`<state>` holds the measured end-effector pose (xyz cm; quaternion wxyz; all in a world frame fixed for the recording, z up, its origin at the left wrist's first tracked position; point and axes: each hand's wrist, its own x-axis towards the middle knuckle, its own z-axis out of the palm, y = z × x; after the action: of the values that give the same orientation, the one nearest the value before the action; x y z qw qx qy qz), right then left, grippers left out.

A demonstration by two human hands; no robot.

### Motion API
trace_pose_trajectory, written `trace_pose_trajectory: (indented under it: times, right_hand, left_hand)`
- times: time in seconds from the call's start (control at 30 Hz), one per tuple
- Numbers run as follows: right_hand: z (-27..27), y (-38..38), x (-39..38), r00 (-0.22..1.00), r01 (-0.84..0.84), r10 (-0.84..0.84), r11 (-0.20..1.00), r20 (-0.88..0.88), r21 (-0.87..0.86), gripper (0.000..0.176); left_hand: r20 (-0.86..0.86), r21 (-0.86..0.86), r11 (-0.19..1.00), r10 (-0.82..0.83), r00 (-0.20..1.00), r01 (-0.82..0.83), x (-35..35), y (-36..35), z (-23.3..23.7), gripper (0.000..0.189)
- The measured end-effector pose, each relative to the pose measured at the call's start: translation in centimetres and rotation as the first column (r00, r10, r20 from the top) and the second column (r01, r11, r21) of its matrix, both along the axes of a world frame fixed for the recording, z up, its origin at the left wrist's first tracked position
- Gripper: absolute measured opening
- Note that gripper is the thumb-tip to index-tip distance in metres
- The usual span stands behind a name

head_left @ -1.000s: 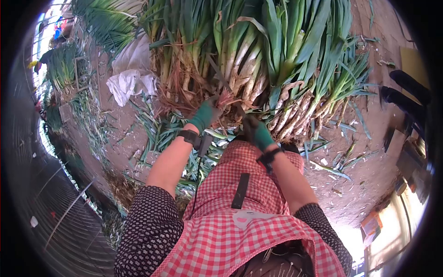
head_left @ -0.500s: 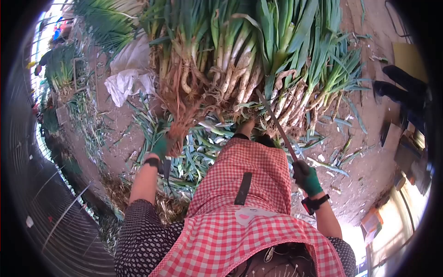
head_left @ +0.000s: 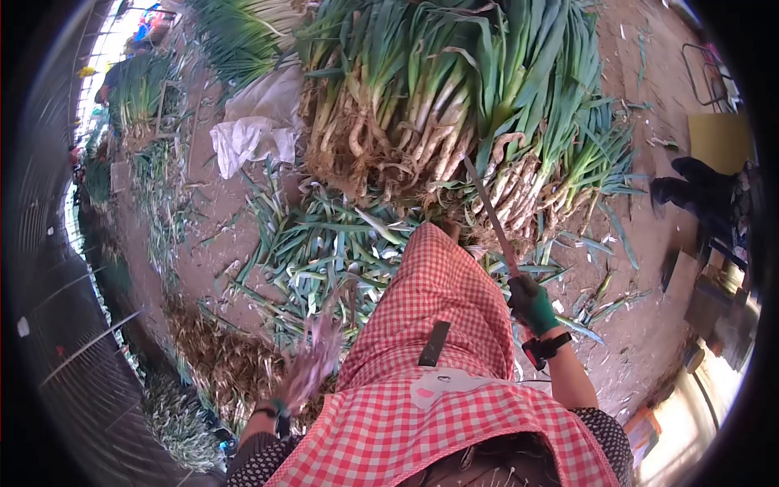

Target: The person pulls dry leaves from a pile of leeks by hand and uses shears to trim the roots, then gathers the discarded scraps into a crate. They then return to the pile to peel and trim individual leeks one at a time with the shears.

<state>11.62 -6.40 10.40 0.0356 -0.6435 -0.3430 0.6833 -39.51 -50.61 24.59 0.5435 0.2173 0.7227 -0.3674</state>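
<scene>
My right hand (head_left: pixel 531 302), in a green and dark glove, is closed around the handle of a long narrow knife (head_left: pixel 492 213). The blade points up and away, its tip in front of the leeks' root ends. Low on the left is my left hand (head_left: pixel 278 406), also gloved in green and partly hidden. From it rises a blurred bundle of pinkish strands (head_left: pixel 312 357), and the hand appears closed on its lower end. A big row of leeks (head_left: pixel 438 122) lies ahead, soil-covered roots toward me and green leaves pointing away.
Cut leek leaves (head_left: pixel 324 243) litter the ground before me. A heap of brown dry trimmings (head_left: pixel 219 345) lies left. A white plastic sack (head_left: pixel 256 142) lies beside the leeks. At right are another person's dark-clothed legs (head_left: pixel 702 191) and a yellowish board (head_left: pixel 718 142).
My left hand has drawn back toward me, down and left, carrying the strands away from the leeks. My right hand holds the knife in nearly the same place. The view has shifted slightly.
</scene>
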Motion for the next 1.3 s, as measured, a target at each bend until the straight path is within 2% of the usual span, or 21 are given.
trace_pose_trajectory:
  times: [0.07,0.13,0.2,0.23,0.27,0.3,0.33,0.37,0.43,0.47,0.57,0.6,0.63,0.7,0.77,0.83,0.93,1.03,1.13,1.27,1.3]
  right_hand:
    - [0.4,0.1,-2.0,0.999,0.021,-0.023,0.997,-0.023,-0.07,0.022]
    - [0.4,0.4,-4.4,0.997,-0.029,0.023,0.997,-0.08,-0.073,0.021]
    - [-0.3,0.9,-7.1,0.988,-0.076,0.067,0.995,-0.137,-0.065,0.02]
    - [-1.0,0.9,-8.4,0.988,-0.086,0.076,0.994,-0.136,-0.068,0.02]
    - [-1.0,1.2,-9.7,0.984,-0.075,0.064,0.996,-0.165,-0.057,0.02]
    - [-0.9,1.3,-11.1,0.98,-0.063,0.052,0.997,-0.19,-0.051,0.02]
    - [-0.8,1.2,-12.2,0.977,-0.05,0.039,0.997,-0.21,-0.05,0.02]
    - [-0.7,1.6,-13.2,0.969,-0.041,0.004,0.989,-0.248,-0.144,0.02]
    - [-1.3,1.8,-15.2,0.971,-0.019,-0.03,0.979,-0.238,-0.201,0.019]
    - [-1.9,1.9,-16.3,0.971,-0.003,-0.052,0.973,-0.233,-0.23,0.019]
    - [-2.7,3.0,-19.6,0.975,0.028,-0.092,0.955,-0.202,-0.296,0.019]
    - [-3.3,3.4,-20.9,0.976,0.051,-0.115,0.946,-0.185,-0.32,0.019]
    - [-5.5,2.0,-21.9,0.983,0.046,-0.083,0.975,-0.164,-0.217,0.023]
    - [-6.7,2.6,-24.2,0.985,0.089,-0.124,0.96,-0.12,-0.267,0.025]
    - [-8.2,2.6,-26.5,0.98,0.147,-0.175,0.958,-0.094,-0.248,0.028]
    - [-8.8,3.4,-28.5,0.972,0.202,-0.23,0.926,-0.052,-0.32,0.03]
    - [-9.7,3.2,-30.1,0.967,0.219,-0.251,0.899,-0.036,-0.38,0.031]
    - [-10.3,2.9,-30.8,0.972,0.187,-0.224,0.914,-0.063,-0.361,0.032]
    - [-11.0,2.2,-31.0,0.984,0.108,-0.146,0.946,-0.105,-0.304,0.031]
    - [-11.8,3.7,-33.2,0.98,0.136,-0.168,0.956,-0.106,-0.258,0.028]
    - [-13.1,3.9,-33.6,0.991,0.059,-0.071,0.993,-0.118,-0.106,0.028]
  left_hand:
    - [-0.078,-0.137,0.989,0.042,0.996,-0.052,-1.2,-4.3,3.3,0.056]
    - [-0.114,-0.124,0.992,-0.053,0.992,0.039,-3.2,-5.0,4.2,0.054]
    - [-0.119,-0.015,0.943,-0.333,0.935,0.333,-6.0,-4.1,1.8,0.052]
    - [-0.162,0.068,0.83,-0.539,0.827,0.554,-7.0,-1.3,-0.5,0.052]
    - [-0.254,0.133,0.729,-0.629,0.734,0.671,-7.9,3.0,-3.2,0.052]
    - [-0.347,0.205,0.688,-0.614,0.709,0.696,-8.5,9.0,-5.9,0.052]
    - [-0.395,0.359,0.745,-0.424,0.815,0.562,-8.2,16.7,-8.1,0.046]
    - [-0.397,0.526,0.741,-0.222,0.891,0.418,-7.9,24.5,-10.4,0.04]
    - [-0.371,0.808,0.447,-0.121,0.921,0.384,-6.8,37.8,-13.8,0.037]
    - [-0.361,0.852,0.351,-0.143,0.922,0.388,-7.7,42.5,-17.4,0.035]
    - [-0.205,0.941,0.213,-0.26,0.943,0.264,-5.8,56.1,-21.0,0.038]
    - [-0.283,0.912,0.191,-0.347,0.894,0.363,-5.8,59.2,-23.8,0.04]
    - [-0.356,0.876,0.157,-0.43,0.83,0.457,-6.0,61.9,-26.7,0.042]
    - [-0.374,0.848,0.14,-0.524,0.765,0.511,-5.9,66.2,-30.7,0.045]
    - [-0.343,0.727,0.324,-0.592,0.729,0.605,-6.2,68.8,-35.1,0.033]
    - [-0.303,0.55,0.468,-0.66,0.687,0.692,-6.7,69.9,-38.1,0.026]
    - [-0.322,0.528,0.344,-0.765,0.558,0.777,-7.1,68.9,-39.6,0.025]
    - [-0.169,0.533,0.446,-0.777,0.607,0.719,-8.3,71.0,-39.5,0.035]
    - [0.037,0.539,0.67,-0.625,0.78,0.511,-8.6,73.2,-37.2,0.044]
    - [0.069,0.612,0.661,-0.591,0.804,0.434,-11.0,72.3,-39.5,0.056]
    - [0.077,0.609,0.648,-0.622,0.78,0.457,-10.8,72.5,-39.0,0.053]
